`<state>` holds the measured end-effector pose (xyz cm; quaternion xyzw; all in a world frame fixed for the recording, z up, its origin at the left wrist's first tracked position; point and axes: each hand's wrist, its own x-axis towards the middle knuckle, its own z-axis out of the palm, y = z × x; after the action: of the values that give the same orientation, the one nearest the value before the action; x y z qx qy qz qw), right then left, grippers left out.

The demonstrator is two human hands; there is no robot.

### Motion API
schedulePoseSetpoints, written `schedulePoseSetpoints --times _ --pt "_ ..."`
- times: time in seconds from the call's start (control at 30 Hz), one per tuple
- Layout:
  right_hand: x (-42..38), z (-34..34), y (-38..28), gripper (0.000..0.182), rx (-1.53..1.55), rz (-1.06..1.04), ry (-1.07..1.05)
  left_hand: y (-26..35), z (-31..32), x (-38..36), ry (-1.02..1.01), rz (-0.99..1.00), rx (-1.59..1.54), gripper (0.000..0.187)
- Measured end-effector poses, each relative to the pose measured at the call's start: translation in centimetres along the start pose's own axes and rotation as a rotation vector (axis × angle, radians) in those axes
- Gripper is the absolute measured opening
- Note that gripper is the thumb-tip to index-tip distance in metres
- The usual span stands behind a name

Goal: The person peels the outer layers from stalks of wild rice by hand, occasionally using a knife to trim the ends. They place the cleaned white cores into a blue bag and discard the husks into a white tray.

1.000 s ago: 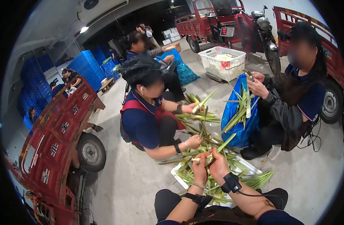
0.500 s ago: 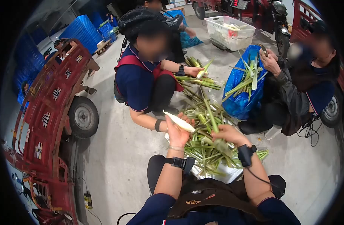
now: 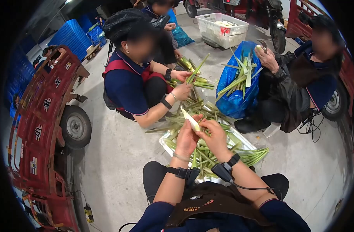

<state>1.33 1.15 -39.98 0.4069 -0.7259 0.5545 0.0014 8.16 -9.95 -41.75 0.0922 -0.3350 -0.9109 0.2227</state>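
Note:
A peeled white water bamboo shoot (image 3: 191, 120) points up and away in front of me. My left hand (image 3: 187, 137) is closed around it, palm up, with the pale tip rising past the fingers. At the shoot's thick lower end, my right hand (image 3: 214, 136) pinches with thumb and fingers. Underneath both hands lies a heap of green stalks and stripped leaves (image 3: 203, 154), partly over a white tray (image 3: 246, 141). My wrists hide some of the heap.
Beside the heap, a co-worker (image 3: 126, 87) squats with green stalks in hand. Another person (image 3: 296, 77) sits at right behind a blue bag (image 3: 231, 105) of leaves. A white crate (image 3: 239, 31) stands farther back. A red cart (image 3: 41, 116) with a black wheel (image 3: 75, 127) is at left.
My right hand has let go of a long green stalk and moved in to the shoot. The shoot is now more upright. The co-worker at left has both hands on stalks.

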Motion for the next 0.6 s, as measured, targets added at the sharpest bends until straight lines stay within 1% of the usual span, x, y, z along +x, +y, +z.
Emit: schedulePoseSetpoints --times 0.07,0.17,0.23,0.3,0.37,0.4,0.47,0.5,0.53,0.57,0.6 --pt "-0.3 0.5 -0.3 0.028 0.015 0.036 0.026 -0.1 -0.1 -0.1 0.003 0.048 0.050 0.047" --pt "-0.4 0.7 -1.0 0.027 0.072 0.099 0.027 -0.1 -0.4 -0.2 0.026 0.044 0.084 0.044" --pt "-0.5 0.6 -1.1 0.023 0.127 0.189 0.028 -0.3 -0.4 -0.3 0.043 0.039 0.107 0.043" --pt "-0.6 0.7 -0.7 0.022 0.137 0.203 0.031 -0.3 -0.1 -0.3 0.060 0.037 0.127 0.041" --pt "-0.6 0.9 0.2 0.021 0.148 0.214 0.035 -0.3 0.3 -0.3 0.115 0.038 0.139 0.032" --pt "-0.6 1.0 1.0 0.022 0.221 0.220 0.023 -0.7 0.1 -0.2 0.114 0.043 0.138 0.032" --pt "-0.1 0.7 1.4 0.022 0.366 0.222 -0.030 -0.8 -1.3 -0.1 0.099 -0.041 0.195 0.026" --pt "0.0 0.7 1.6 0.022 0.291 0.227 -0.064 -0.9 -1.9 -0.1 0.099 -0.037 0.193 0.024" --pt "0.1 0.8 0.8 0.020 0.325 0.225 -0.045 -1.3 -2.3 0.0 0.108 -0.024 0.192 0.023" --pt "0.0 1.3 0.5 0.019 0.412 0.236 -0.017 -1.0 -1.3 -0.2 0.144 -0.006 0.208 0.024" --pt "-0.1 1.7 0.6 0.018 0.367 0.257 0.001 -0.6 -0.3 -0.3 0.174 0.001 0.217 0.025"
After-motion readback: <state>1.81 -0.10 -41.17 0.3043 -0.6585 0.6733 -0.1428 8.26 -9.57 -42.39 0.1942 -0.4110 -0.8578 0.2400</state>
